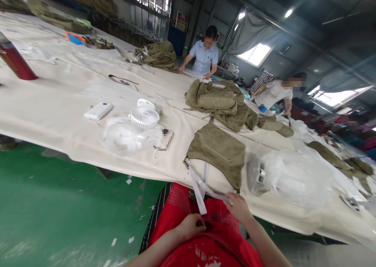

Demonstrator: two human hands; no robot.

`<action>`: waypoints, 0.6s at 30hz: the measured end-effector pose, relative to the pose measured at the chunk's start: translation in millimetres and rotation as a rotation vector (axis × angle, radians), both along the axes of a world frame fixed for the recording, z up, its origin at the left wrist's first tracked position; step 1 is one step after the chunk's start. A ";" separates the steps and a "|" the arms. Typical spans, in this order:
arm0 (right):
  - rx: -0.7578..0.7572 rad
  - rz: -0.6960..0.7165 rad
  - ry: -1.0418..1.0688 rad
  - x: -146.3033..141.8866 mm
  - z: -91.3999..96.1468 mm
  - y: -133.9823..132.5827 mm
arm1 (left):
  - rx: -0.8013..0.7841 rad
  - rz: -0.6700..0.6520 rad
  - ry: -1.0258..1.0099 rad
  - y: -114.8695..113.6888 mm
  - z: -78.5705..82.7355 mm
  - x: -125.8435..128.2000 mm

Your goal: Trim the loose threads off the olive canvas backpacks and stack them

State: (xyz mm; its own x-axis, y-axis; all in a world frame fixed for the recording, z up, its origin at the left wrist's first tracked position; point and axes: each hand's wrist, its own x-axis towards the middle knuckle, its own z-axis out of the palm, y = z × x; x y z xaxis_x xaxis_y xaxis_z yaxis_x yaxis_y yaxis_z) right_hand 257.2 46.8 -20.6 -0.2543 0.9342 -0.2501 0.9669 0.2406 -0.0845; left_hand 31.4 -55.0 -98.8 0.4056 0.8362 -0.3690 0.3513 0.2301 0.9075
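Note:
An olive-green cloth bag [217, 147] lies flat at the table's near edge, with dark fittings at its lower corners. White strips [199, 194] hang from its left side over the edge towards my lap. My right hand [239, 209] is closed on the end of one strip, just below the bag's lower right corner. My left hand [191, 224] rests low over the red apron [211, 235], its fingers curled in. Whether anything is inside those fingers is hidden. The other strip's loose end hangs a little above my left hand.
Right of the bag are a grey-white device [258, 175] and clear plastic bags [299, 177]. To the left lie a white fan [143, 116], a white power bank [98, 111] and crumpled plastic [123, 136]. Olive bags [220, 98] are piled beyond. Two people work across the table.

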 end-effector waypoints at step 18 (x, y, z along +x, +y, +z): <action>0.144 -0.126 0.167 -18.8 35.6 -19.0 | -0.006 -0.075 0.025 6.8 -4.6 9.6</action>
State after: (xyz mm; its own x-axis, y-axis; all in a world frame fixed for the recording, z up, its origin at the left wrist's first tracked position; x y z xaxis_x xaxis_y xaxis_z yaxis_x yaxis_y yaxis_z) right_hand 238.5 27.8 15.0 -0.1601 0.9841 -0.0769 0.9656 0.1400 -0.2192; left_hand 41.1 -48.1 -103.4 0.4578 0.8015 -0.3847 0.3908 0.2073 0.8969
